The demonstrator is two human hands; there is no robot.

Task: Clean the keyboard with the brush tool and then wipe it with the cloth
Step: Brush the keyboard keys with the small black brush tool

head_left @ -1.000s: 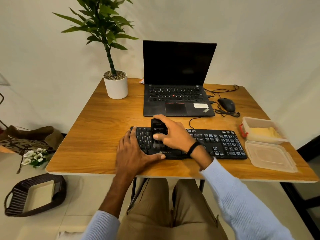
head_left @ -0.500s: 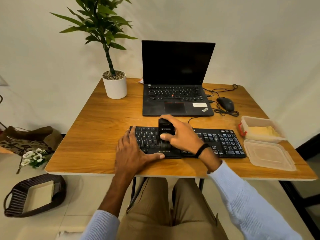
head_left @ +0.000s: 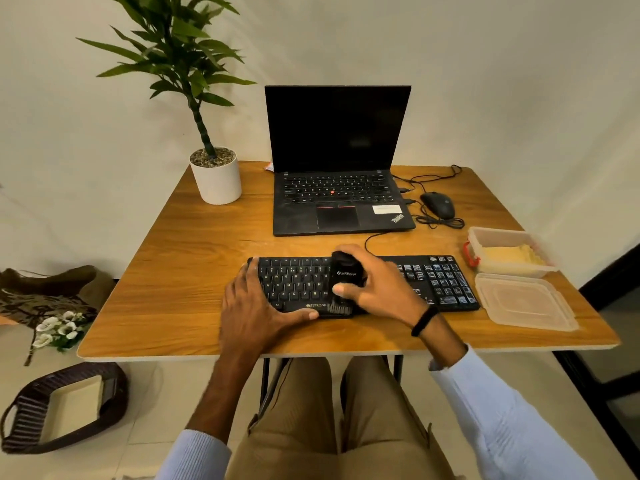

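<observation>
A black keyboard (head_left: 436,282) lies across the front of the wooden table (head_left: 180,271). My right hand (head_left: 381,285) grips a black brush tool (head_left: 346,271) over the keyboard's middle, its bristles down at the front row of keys. My left hand (head_left: 256,306) rests flat on the keyboard's left end, fingers straight along the edge and thumb against the front rim. A yellow cloth (head_left: 512,254) sits in a clear plastic box (head_left: 485,237) to the right of the keyboard.
An open black laptop (head_left: 339,161) stands behind the keyboard, with a wired mouse (head_left: 438,204) to its right. A potted plant (head_left: 216,178) occupies the back left. The box's lid (head_left: 523,303) lies at the front right. A basket (head_left: 27,420) sits on the floor.
My right hand has moved the brush rightward along the keyboard, from the left-middle keys to the middle, and down toward the front row. My left hand has stayed in place.
</observation>
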